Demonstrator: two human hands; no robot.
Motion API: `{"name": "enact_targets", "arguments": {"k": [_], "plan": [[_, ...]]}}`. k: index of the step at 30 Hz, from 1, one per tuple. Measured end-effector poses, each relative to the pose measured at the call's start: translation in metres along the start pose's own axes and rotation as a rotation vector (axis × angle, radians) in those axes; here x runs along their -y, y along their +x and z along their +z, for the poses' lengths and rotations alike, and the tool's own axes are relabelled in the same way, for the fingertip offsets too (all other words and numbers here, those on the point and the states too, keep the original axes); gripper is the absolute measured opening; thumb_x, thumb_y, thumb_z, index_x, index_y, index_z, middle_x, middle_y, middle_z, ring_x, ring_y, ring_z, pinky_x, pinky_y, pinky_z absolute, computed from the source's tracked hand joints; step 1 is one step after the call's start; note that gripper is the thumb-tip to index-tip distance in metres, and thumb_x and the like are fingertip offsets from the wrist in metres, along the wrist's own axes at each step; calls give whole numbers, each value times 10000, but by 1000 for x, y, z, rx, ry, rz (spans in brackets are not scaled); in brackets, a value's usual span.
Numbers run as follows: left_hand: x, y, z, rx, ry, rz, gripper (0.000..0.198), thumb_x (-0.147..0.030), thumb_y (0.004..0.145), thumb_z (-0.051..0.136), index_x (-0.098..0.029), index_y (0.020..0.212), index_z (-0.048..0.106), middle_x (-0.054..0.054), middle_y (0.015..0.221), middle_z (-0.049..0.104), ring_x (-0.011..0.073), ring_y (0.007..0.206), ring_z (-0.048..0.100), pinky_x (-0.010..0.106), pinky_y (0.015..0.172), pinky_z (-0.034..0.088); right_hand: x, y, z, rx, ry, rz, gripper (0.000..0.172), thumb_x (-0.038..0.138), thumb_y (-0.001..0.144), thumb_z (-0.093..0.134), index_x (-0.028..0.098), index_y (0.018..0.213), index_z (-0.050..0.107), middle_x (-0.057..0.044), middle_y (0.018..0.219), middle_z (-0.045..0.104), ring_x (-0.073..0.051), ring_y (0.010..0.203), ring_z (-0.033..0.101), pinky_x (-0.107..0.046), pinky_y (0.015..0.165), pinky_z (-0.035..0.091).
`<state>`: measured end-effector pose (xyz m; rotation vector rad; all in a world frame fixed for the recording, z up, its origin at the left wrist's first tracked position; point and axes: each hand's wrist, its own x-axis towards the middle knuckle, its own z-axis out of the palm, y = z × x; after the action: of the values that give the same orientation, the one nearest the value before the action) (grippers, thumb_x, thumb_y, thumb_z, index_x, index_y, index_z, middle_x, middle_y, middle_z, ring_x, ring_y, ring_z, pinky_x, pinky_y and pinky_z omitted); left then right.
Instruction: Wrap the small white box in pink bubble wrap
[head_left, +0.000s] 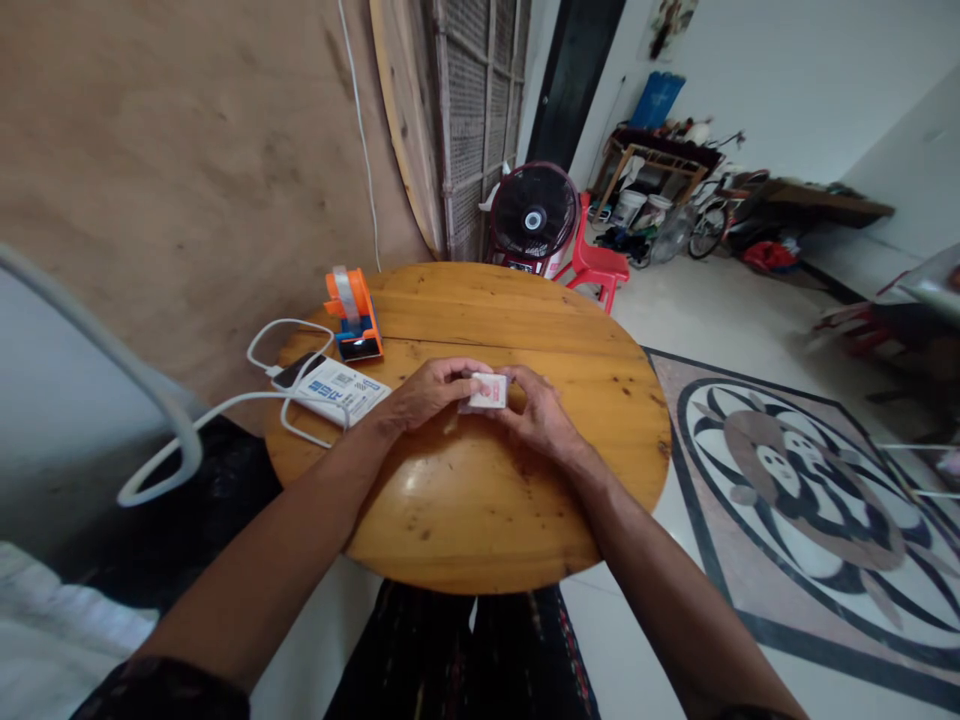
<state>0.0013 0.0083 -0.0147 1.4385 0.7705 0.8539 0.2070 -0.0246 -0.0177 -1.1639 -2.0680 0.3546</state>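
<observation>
Between my two hands, over the middle of the round wooden table point(465, 540), is a small white box with red print point(492, 391), which looks like a pack of playing cards. My left hand point(429, 393) grips its left side, with the thumb laid across the face. Closed on its right side is my right hand point(541, 408), fingers at the far edge and thumb at the near edge. Something clear, like plastic wrap, shows at the box's left end. The undersides of the box and some fingertips are hidden.
At the table's back left stands an orange and blue tape dispenser point(355, 315). Nearby lie a white printed box point(337, 390), a dark phone point(300, 370) and a looping white cable point(259, 397). Beyond the table are a fan point(534, 215) and a red chair point(600, 262).
</observation>
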Motion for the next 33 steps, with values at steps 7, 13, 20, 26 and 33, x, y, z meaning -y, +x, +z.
{"name": "enact_targets", "arguments": {"k": [7,13,20,26,33], "plan": [[2,2,1,-7,-54,82,574,-320,783,688,-170,1320,554,116,1314,607,231,1126,602,361,963,452,1,1,1,-22,-25,53,378,291,787,668,184,1141,591,-118,1142,684,-266,1045,636,-411,928,459],[4,4,-1,-20,-64,61,601,-302,753,693,-124,1307,547,149,1317,600,251,1153,590,380,978,446,3,0,1,49,43,251,381,376,739,731,206,1066,632,-53,940,719,-218,853,660,-346,800,492],[-3,0,1,13,116,-23,531,-328,772,665,-132,1258,577,94,1166,678,201,983,632,333,879,480,-6,1,0,136,88,236,405,396,729,738,203,1070,633,-33,955,696,-185,845,625,-302,769,471],[-2,0,3,11,90,-39,448,-328,756,669,-135,1157,611,73,1055,698,172,864,637,309,798,495,-5,1,0,137,113,225,400,383,725,748,206,1067,640,-24,938,699,-184,842,632,-311,781,485],[-1,1,5,-14,36,28,538,-276,751,679,-144,1260,570,127,1323,601,237,1162,583,388,993,449,-3,0,5,98,136,184,570,355,740,744,239,1271,572,-69,1166,681,-231,1027,642,-397,915,489]]}}
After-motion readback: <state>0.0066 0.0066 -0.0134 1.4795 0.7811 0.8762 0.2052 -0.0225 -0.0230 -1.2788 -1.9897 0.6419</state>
